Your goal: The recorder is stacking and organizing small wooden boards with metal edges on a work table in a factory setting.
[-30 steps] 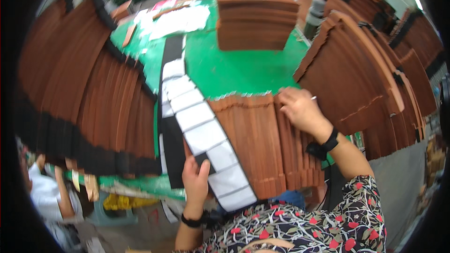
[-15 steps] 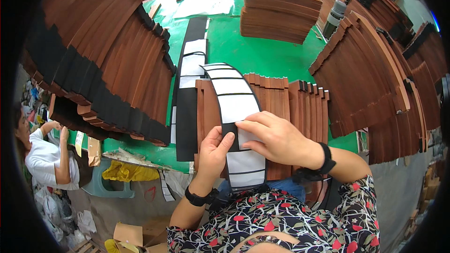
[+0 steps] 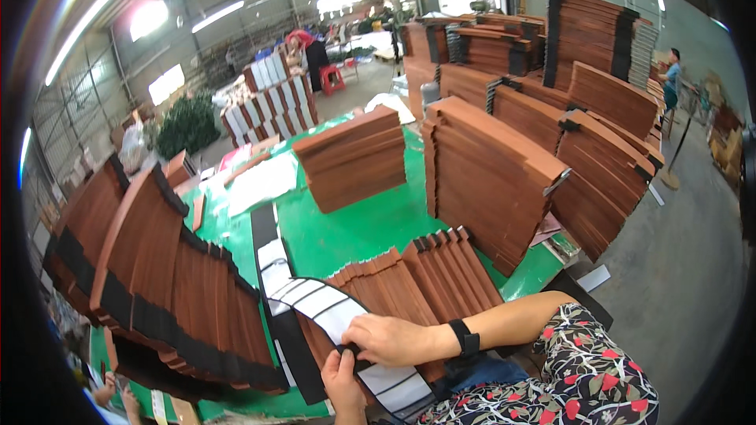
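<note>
A long black strip with white patches along it (image 3: 331, 314) curves up and away from my body. My left hand (image 3: 342, 384) pinches its left edge between thumb and fingers. Closed over the strip just above, my right hand (image 3: 387, 339) has its fingertips pressed together close to the left thumb. What exactly the right fingertips pinch is partly hidden. Beneath the strip lie brown wood-look slats (image 3: 379, 280) stacked side by side. Another black strip with white patches (image 3: 274, 261) rests on the green tabletop (image 3: 323, 238) beyond my left hand.
Tall stacks of curved brown boards with black ends (image 3: 157, 267) stand on the left. More board stacks rise at the right (image 3: 488, 181) and at the table's far side (image 3: 354, 159). Another person's hands (image 3: 118, 397) show at lower left. A red stool (image 3: 331, 79) stands farther off.
My view has tilted up and swung right, so hands and strip sit lower in the picture. The right hand's fingers have drawn together, nearer the left thumb.
</note>
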A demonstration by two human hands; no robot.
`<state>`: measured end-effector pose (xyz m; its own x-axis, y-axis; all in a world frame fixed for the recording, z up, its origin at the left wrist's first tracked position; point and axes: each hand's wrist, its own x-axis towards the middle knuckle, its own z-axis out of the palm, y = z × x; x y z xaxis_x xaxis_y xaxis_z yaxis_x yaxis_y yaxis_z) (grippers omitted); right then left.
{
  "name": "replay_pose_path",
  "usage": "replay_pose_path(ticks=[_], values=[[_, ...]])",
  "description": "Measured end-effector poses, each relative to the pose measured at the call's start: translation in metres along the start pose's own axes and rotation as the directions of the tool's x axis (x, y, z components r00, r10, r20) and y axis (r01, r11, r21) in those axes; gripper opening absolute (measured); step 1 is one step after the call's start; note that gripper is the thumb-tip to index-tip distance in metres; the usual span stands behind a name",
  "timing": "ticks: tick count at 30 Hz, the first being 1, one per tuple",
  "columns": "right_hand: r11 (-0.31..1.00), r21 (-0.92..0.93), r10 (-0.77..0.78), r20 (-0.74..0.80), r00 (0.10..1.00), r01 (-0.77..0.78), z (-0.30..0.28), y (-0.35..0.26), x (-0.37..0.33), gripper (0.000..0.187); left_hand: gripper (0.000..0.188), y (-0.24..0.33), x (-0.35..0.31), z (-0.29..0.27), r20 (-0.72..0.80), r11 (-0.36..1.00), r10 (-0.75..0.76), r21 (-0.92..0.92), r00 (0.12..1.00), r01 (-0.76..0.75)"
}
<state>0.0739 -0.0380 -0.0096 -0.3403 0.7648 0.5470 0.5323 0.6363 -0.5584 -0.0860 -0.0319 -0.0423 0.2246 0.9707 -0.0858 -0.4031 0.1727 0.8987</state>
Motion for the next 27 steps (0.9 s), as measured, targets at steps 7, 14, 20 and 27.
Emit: replay_pose_path(ticks=[7,14,20,27], values=[[1.0,-0.025,0.013,0.035,0.999,-0.012,-0.01,0.003,-0.01,0.042,0.018,-0.018,0.013,-0.014,0.041,0.996,-0.081,0.029,0.996,0.08],[1.0,0.001,0.002,0.038,0.999,-0.002,-0.009,0.008,-0.009,0.046,0.015,-0.022,0.014,-0.02,0.111,0.997,0.046,-0.071,0.993,-0.038],[0.999,0.024,0.019,0.067,0.998,-0.021,-0.013,0.005,-0.014,0.041,0.015,0.002,0.003,-0.007,0.2,0.974,0.082,0.193,0.976,-0.121],[0.956,0.219,0.177,0.105,0.979,-0.196,-0.027,0.0,-0.008,0.025,0.009,-0.009,0.0,-0.015,0.177,0.974,0.144,0.149,0.973,-0.172]])
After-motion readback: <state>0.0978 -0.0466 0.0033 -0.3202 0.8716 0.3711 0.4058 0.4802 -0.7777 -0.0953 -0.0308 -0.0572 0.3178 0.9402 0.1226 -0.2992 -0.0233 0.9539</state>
